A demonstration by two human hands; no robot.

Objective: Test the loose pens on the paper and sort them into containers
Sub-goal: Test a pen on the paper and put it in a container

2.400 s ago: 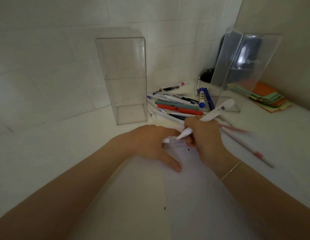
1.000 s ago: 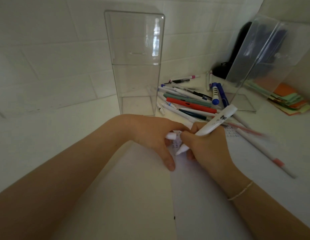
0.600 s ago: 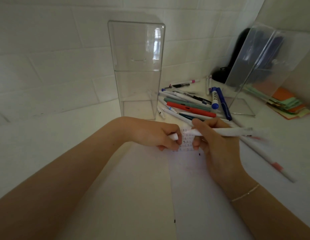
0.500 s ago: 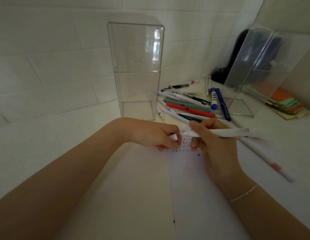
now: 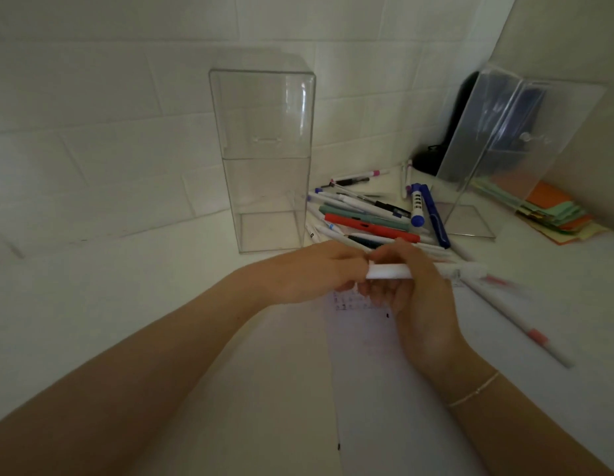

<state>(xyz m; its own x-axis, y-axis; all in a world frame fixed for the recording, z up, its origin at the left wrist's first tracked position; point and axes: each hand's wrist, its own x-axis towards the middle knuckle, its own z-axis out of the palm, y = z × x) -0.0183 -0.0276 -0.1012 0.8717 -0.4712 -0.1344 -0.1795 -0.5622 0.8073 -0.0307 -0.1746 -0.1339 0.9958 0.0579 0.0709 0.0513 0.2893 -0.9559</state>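
Observation:
A white pen lies level between both hands above the paper. My right hand grips its barrel. My left hand pinches its left end, where the cap sits; the cap itself is mostly hidden by fingers. Small ink marks show on the paper just under the hands. A pile of loose pens lies behind the hands. A tall clear container stands upright at the back centre. A second clear container leans at the back right.
Two white pens with pink bands lie on the table right of the paper. A stack of coloured sticky notes sits at the far right. A dark object rests in the corner. Tiled wall runs behind.
The pen's tip has lifted off the paper and the pen has turned level. My left hand has come up from the paper and closed on the pen's left end with the cap.

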